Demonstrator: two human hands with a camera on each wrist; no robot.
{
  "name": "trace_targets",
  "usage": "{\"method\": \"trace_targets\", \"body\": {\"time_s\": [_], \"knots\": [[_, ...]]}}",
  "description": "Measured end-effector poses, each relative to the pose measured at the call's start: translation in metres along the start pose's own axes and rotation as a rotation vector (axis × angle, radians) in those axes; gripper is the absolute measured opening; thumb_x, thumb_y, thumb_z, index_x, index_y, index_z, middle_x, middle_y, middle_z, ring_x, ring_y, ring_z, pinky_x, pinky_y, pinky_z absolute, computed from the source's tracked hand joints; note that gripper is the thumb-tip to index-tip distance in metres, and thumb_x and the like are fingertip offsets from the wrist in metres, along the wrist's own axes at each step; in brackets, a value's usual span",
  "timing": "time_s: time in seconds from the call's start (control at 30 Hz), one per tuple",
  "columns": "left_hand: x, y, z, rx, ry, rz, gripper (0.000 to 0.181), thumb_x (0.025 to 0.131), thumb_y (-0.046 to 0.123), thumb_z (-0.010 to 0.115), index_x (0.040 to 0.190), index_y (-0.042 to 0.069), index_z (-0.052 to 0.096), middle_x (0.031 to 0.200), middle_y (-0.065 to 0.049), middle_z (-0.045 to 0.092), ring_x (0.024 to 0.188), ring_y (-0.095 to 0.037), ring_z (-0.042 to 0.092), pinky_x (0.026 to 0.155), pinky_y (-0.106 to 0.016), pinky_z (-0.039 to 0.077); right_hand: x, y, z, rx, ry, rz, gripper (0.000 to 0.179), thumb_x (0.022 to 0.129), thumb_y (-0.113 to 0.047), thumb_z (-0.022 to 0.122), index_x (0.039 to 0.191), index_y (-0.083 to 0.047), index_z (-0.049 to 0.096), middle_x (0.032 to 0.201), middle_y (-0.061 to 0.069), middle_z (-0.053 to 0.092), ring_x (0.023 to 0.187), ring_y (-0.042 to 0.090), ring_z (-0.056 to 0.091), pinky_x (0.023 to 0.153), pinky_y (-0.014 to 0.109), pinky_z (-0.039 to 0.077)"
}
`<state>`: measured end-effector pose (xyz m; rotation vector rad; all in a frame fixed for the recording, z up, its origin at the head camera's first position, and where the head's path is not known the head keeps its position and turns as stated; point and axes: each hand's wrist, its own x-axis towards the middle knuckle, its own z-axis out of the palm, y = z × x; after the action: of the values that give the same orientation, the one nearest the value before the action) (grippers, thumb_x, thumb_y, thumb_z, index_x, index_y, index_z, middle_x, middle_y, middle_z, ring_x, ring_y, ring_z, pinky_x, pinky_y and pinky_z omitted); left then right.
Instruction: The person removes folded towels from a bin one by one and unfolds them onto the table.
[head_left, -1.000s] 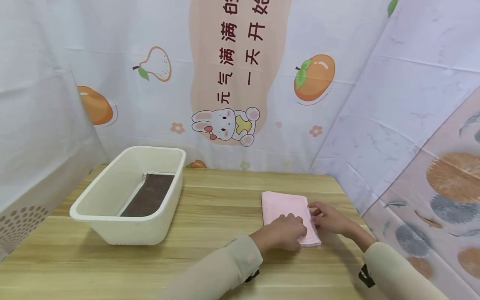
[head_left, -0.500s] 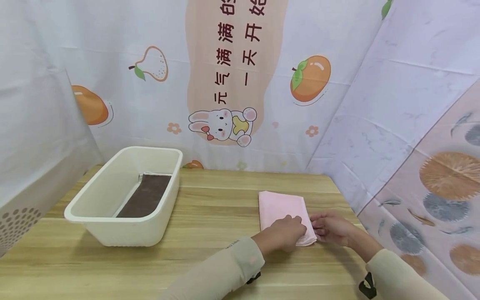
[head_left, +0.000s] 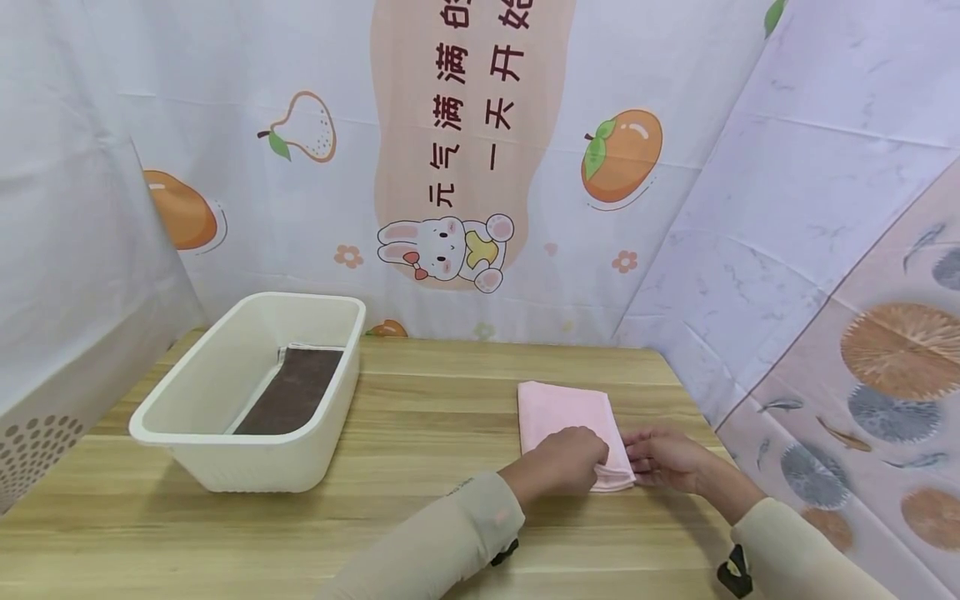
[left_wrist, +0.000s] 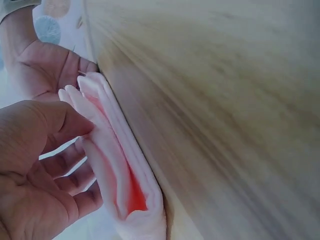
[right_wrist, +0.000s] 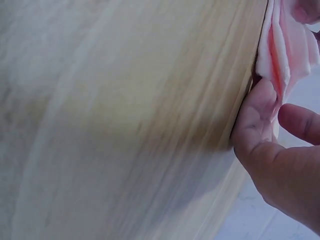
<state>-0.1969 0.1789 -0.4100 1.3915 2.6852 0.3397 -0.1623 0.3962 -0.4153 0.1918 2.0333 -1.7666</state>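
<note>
A folded pink towel (head_left: 564, 410) lies on the wooden table, right of the middle. My left hand (head_left: 570, 460) is over its near part; in the left wrist view the thumb (left_wrist: 75, 127) and fingers pinch upper layers of the fold, with a gap opening between layers. My right hand (head_left: 671, 461) is at the towel's right edge. In the right wrist view its fingers (right_wrist: 257, 107) touch the table and reach under the towel's corner, while the thumb stands slightly apart from them. The fingertips under the cloth are hidden.
A cream plastic basin (head_left: 247, 462) stands at the left of the table (head_left: 420, 400), with a folded dark brown cloth (head_left: 296, 392) inside. Printed curtains (head_left: 322, 208) hang behind and along both sides.
My right hand has shifted slightly nearer along the towel's right edge, its fingers going lower. My left hand has drawn in its fingers on the towel. The towel stays in place.
</note>
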Motion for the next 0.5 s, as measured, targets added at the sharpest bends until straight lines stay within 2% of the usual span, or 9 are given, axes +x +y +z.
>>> {"method": "trace_targets", "body": {"time_s": [0.1,0.23,0.37,0.5], "knots": [[-0.001,-0.003,-0.002,-0.05,0.035,-0.025,0.014,0.085,0.008,0.071,0.085,0.022,0.07,0.08,0.01,0.056,0.073,-0.007,0.05,0.058,-0.025,0.043,0.0,0.001,0.0,-0.009,-0.004,-0.004,0.034,0.1,0.0,0.05,0.131,0.014,0.052,0.094,0.003,0.073,0.086,0.015,0.07,0.077,0.032,0.058],[-0.004,-0.011,-0.009,-0.119,0.092,-0.038,0.02,0.086,0.009,0.07,0.101,0.021,0.076,0.088,0.011,0.06,0.076,-0.005,0.052,0.059,-0.025,0.044,0.002,0.002,0.0,-0.005,-0.007,-0.016,0.035,0.099,0.0,0.051,0.132,0.014,0.049,0.096,0.003,0.072,0.089,0.016,0.07,0.078,0.033,0.058],[-0.008,-0.021,-0.015,-0.192,0.17,-0.004,0.023,0.087,0.007,0.068,0.106,0.017,0.076,0.089,0.01,0.06,0.075,-0.005,0.051,0.06,-0.021,0.042,0.004,0.004,0.001,-0.007,0.009,-0.024,0.031,0.098,0.002,0.054,0.127,0.012,0.049,0.093,0.004,0.07,0.087,0.016,0.069,0.078,0.034,0.058],[-0.014,-0.036,-0.022,-0.303,0.273,0.043,0.024,0.086,0.003,0.066,0.107,0.012,0.075,0.089,0.007,0.062,0.074,-0.004,0.051,0.062,-0.017,0.043,0.004,0.004,0.004,-0.04,0.021,-0.031,0.037,0.096,0.003,0.056,0.129,0.016,0.042,0.091,0.005,0.069,0.086,0.016,0.069,0.079,0.036,0.059]]}}
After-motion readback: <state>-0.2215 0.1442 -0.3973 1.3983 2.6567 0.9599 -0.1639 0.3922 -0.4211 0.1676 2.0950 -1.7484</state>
